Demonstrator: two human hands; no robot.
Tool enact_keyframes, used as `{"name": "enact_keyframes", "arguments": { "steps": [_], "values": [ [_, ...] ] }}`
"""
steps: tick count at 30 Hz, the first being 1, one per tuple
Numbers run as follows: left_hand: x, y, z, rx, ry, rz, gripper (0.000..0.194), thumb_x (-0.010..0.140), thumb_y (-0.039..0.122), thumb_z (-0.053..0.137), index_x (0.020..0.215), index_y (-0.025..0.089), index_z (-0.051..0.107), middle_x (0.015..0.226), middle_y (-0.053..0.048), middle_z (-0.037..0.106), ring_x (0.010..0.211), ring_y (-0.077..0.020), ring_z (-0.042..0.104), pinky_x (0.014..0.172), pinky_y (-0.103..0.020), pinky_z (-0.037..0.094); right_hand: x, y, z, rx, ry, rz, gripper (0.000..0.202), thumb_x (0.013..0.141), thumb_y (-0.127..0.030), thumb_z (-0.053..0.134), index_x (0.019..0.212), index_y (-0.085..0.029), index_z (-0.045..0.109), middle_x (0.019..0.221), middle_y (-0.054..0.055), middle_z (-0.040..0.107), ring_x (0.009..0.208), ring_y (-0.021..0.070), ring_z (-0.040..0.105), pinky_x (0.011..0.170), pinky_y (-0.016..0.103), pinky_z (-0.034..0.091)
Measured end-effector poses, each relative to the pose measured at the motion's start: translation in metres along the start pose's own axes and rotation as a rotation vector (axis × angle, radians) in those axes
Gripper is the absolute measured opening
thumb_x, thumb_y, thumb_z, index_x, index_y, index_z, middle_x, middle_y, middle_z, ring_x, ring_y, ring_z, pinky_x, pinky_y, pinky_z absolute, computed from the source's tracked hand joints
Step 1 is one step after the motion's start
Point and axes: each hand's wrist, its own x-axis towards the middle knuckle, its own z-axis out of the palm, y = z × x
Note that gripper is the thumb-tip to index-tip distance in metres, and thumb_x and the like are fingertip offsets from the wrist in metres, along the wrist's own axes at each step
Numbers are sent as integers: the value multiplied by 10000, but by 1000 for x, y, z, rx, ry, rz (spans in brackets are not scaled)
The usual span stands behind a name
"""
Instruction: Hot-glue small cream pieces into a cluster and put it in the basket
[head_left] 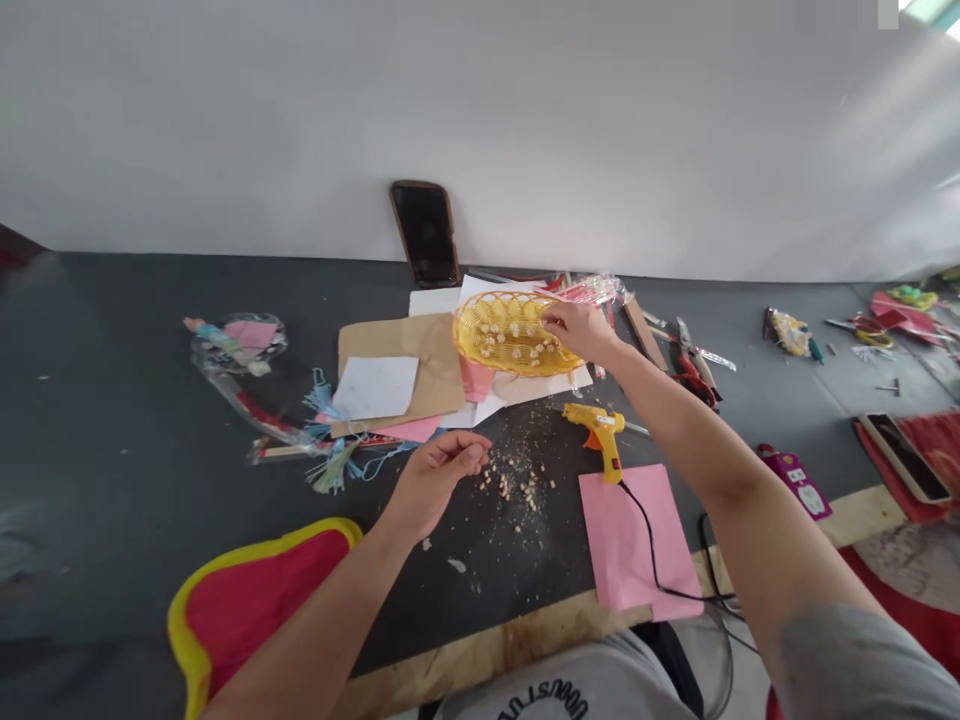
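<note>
My right hand (576,328) reaches over the right part of a yellow woven basket (469,345), its fingers pinched; what they hold, if anything, is too small to tell. Several small pale pieces lie spread inside the basket. My left hand (450,462) is closed in a pinch above the dark table, and I cannot make out anything between its fingertips. Just right of it lies a scatter of small beige bits (529,492) and crumbs. A yellow glue gun (604,430) rests to the right, its handle over pink paper (634,540).
A phone (426,235) leans against the wall. Left of the basket are cardboard (442,365), white paper (379,387) and blue tassels (322,395). Pliers (694,365) lie at right, a purple power strip (799,482) nearer. A red and yellow cushion-like item (262,600) is at front left.
</note>
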Motion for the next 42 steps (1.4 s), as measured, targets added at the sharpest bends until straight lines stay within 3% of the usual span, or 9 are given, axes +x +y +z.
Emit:
{"name": "enact_keyframes", "arguments": {
  "steps": [6,15,21,25,30,32,34,37,42],
  "values": [
    [0,-1,-4,-8,2,-32,407,591,542,922,761,191,803,679,-23,677,644,-115,547,630,-247,436,18,-3,6,-106,-80,-13,262,906,-133,542,1044,-188,757,1107,87,757,1010,225,670,834,296,457],
    [0,-1,-3,-15,6,-27,397,598,526,922,763,184,803,681,-26,676,640,-120,540,628,-254,429,14,-6,4,-158,-132,5,223,891,-115,531,955,-172,738,1026,94,750,926,208,653,762,278,414],
    [0,0,-2,-30,-1,-28,382,595,490,929,765,174,799,660,-22,660,641,-123,545,629,-254,426,11,-1,-5,-158,-86,42,390,925,-87,448,1195,-170,716,1190,120,737,1032,248,668,845,327,471],
    [0,0,-2,-33,-6,-17,329,627,437,918,770,168,793,663,-25,658,643,-123,542,624,-256,423,0,7,-24,-148,14,75,408,950,-133,441,1255,-201,704,1232,105,722,1053,257,672,880,356,496],
    [0,-1,-1,-45,7,-9,329,622,429,920,773,169,786,651,-17,662,615,-112,527,625,-254,432,-48,21,-57,-18,267,100,361,951,-189,452,1163,-211,744,1166,87,731,984,233,686,860,357,510],
    [0,-2,0,-56,8,-3,337,621,425,923,790,170,783,665,-16,673,607,-104,523,633,-251,440,-78,24,-64,136,313,84,358,968,-220,441,1184,-201,726,984,69,741,797,181,680,762,322,519],
    [-1,-2,2,-57,-6,14,356,621,421,926,830,173,780,682,-15,684,608,-102,529,631,-246,443,-111,21,-65,290,309,120,365,999,-274,413,1210,-204,702,819,32,702,598,134,613,614,282,489],
    [-3,-3,5,-32,-31,53,391,628,426,924,889,176,773,692,-16,691,624,-108,547,624,-237,443,-157,11,-59,375,279,159,365,1010,-326,417,1229,-215,688,761,11,673,510,112,555,530,258,451],
    [-5,-2,11,104,9,117,381,655,430,896,906,178,760,718,-20,699,652,-124,570,631,-238,450,-210,2,-40,204,205,138,297,953,-362,549,1150,-219,719,881,67,732,708,189,672,692,310,531]
  ]
}}
